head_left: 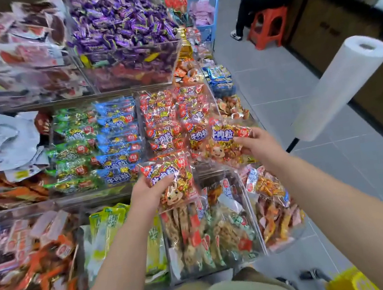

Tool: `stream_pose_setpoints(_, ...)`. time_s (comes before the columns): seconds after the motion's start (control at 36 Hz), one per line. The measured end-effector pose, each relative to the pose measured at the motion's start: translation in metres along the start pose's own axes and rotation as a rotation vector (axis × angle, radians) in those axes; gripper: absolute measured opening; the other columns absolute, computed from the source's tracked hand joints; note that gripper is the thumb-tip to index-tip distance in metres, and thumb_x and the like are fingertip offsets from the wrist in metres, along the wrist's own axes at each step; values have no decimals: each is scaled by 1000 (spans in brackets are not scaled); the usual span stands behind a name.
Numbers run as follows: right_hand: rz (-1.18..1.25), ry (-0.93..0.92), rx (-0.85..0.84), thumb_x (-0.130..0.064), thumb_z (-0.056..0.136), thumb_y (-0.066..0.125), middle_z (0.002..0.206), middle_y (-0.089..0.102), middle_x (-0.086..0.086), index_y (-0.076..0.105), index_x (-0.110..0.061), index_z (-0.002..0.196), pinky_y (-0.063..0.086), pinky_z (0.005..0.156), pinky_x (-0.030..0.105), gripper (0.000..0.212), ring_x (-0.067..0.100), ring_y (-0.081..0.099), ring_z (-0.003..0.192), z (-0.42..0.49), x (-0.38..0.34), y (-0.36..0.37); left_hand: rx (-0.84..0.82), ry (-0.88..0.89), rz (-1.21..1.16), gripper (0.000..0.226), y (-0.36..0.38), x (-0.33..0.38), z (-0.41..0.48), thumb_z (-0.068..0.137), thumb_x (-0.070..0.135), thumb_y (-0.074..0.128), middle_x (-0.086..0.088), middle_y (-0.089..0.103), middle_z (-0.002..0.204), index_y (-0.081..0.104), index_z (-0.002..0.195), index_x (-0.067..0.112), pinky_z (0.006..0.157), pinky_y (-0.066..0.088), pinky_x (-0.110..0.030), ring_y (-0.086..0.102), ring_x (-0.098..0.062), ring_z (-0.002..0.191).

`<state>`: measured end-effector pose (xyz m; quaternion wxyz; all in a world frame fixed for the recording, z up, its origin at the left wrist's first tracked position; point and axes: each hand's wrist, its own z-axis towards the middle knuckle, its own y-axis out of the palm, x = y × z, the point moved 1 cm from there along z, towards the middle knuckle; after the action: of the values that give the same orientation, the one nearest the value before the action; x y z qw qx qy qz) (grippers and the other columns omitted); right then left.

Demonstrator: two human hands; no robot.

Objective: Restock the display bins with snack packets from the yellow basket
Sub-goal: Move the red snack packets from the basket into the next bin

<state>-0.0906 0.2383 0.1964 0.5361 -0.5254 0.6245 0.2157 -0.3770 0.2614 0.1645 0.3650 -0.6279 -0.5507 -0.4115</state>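
Head view: placing step in hand. Your left hand grips red beef-snack packet, fingers clenched round its left edge. Your right hand pinches second red packet by right edge, just beside bin of matching red packets. Next, likely: lower both into that bin, release. Yellow basket on floor, well apart.

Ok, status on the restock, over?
Left grip holds a red packet. Right grip holds a second red packet at the matching bin. Yellow basket on the floor, low right. Nothing blocking.
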Motion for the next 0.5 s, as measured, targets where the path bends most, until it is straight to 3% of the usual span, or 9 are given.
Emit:
stream_pose_setpoints(0.06,30,-24,15,-22,79,74,113,59,3,53,-19,120,56,74,28,46,18,66,93,14,-12,7,-26,7,2,100,-3,8,3,46,57,83,-1,62,127,51,131,17,102,44,-49,60,-24,113)
stream_pose_setpoints(0.14,-153,-143,33,-16,77,75,100,58,-4,55,-30,94,51,57,20,30,10,61,80,31,-27,17,-28,5,-16,113,-7,16,8,35,64,83,-4,62,127,51,132,17,101,45,-53,60,-27,115)
stream_pose_setpoints(0.19,-366,-214,30,-17,76,76,89,56,-8,57,-23,98,45,60,23,30,9,55,76,43,-32,23,-48,1,-63,104,-10,19,14,35,61,85,-5,66,122,55,126,20,99,47,-55,63,-29,111)
stream_pose_setpoints(0.25,-468,-252,-13,-16,77,75,93,57,-3,57,-16,102,42,68,26,31,14,53,82,56,-33,27,-53,6,-67,94,-10,23,18,39,58,86,-4,70,116,58,120,21,97,48,-55,66,-28,106)
stream_pose_setpoints(0.31,-498,-274,-55,-16,78,74,99,57,-2,56,-20,98,41,71,26,28,16,53,89,66,-32,31,-61,-1,-55,92,-9,26,23,40,58,86,-3,71,114,59,119,21,96,48,-56,66,-28,106)
stream_pose_setpoints(0.39,-500,-289,-111,-16,79,73,99,55,-5,54,-24,96,40,70,24,27,14,52,90,80,-33,36,-85,6,-43,66,-6,32,32,46,50,84,1,75,102,63,105,28,91,52,-53,70,-26,99)
stream_pose_setpoints(0.5,-725,-345,-222,-17,77,76,96,57,-4,57,-22,100,41,75,25,30,17,57,93,93,-38,43,-51,-8,-41,70,-1,36,41,54,49,86,8,68,116,58,114,25,91,51,-42,66,-16,105)
